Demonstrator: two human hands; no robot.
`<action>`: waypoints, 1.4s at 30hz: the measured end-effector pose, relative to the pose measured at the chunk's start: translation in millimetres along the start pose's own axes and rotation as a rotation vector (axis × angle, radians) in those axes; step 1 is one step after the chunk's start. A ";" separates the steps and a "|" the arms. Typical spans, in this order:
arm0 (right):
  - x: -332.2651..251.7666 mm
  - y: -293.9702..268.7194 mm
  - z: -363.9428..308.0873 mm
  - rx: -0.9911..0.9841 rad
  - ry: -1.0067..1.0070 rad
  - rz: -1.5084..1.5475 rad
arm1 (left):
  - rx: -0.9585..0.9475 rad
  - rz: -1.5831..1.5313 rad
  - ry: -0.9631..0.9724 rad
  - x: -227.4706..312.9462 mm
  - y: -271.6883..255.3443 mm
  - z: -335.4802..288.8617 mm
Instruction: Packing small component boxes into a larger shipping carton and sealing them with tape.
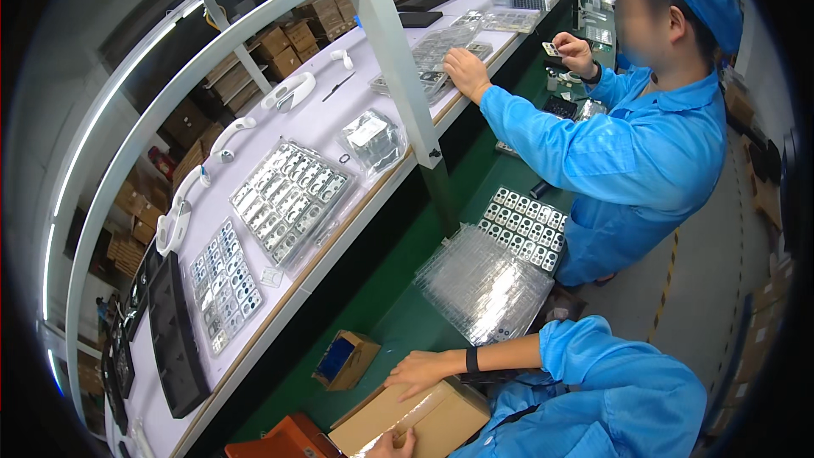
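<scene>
A tan cardboard box (445, 417) with tape along its top sits before me at the lower edge. My right hand (417, 371), with a black band on its wrist, lies over the box's far edge, fingers stretched out. At the picture's bottom, my left hand (392, 444) shows only partly; its bent fingers and thumb come close together on the tape, and whatever they pinch is hidden. Beyond the box stands a small open carton (346, 361) with a blue inside. Clear plastic trays (483, 284) are stacked near my right forearm.
A tray of metal plates (523, 229) lies beside a co-worker (644, 136), who holds a small part (551, 49). Across the raised white bench (280, 297) are part-filled trays (291, 197), white curved housings (175, 216) and a black tray (174, 339). A metal post (394, 59) rises from its edge. An orange bin (284, 439) stands lower left.
</scene>
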State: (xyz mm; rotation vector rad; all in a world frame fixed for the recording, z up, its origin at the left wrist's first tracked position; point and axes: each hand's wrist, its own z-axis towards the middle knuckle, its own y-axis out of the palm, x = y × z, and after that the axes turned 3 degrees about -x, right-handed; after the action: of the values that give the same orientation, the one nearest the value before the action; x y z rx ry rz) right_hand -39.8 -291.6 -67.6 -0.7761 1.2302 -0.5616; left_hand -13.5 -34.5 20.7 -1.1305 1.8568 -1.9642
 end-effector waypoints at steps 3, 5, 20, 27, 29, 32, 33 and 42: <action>-0.4 -2.7 -0.7 0.002 -0.010 -0.020 | 0.186 0.074 0.172 -25.2 6.2 -3.3; 0.4 -2.2 -2.4 0.013 0.002 -0.020 | 0.350 0.080 0.279 -44.7 12.5 -7.7; 11.0 8.2 1.1 0.105 0.004 0.017 | 0.148 0.090 0.222 -96.3 -2.0 -48.3; 13.1 9.9 1.1 0.084 0.007 0.022 | 0.205 -0.039 0.164 -88.9 3.6 -46.6; 9.9 9.0 2.7 0.057 0.019 0.004 | 0.219 -0.042 0.156 -90.1 6.1 -46.3; 1.8 0.6 0.7 0.024 0.062 -0.026 | 0.263 -0.015 0.167 -88.5 8.0 -44.9; 1.9 -2.7 0.3 0.018 0.061 -0.025 | 0.312 0.000 0.158 -81.5 6.3 -42.3; 3.4 -5.4 2.9 -0.008 0.070 -0.047 | 0.595 0.093 0.023 -103.6 20.0 -41.8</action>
State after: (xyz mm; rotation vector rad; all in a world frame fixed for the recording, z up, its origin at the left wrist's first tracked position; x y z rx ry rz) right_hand -35.9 -296.9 -65.0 -0.7992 1.2825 -0.6267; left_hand 23.4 58.3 -33.2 -0.8206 1.1659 -2.2499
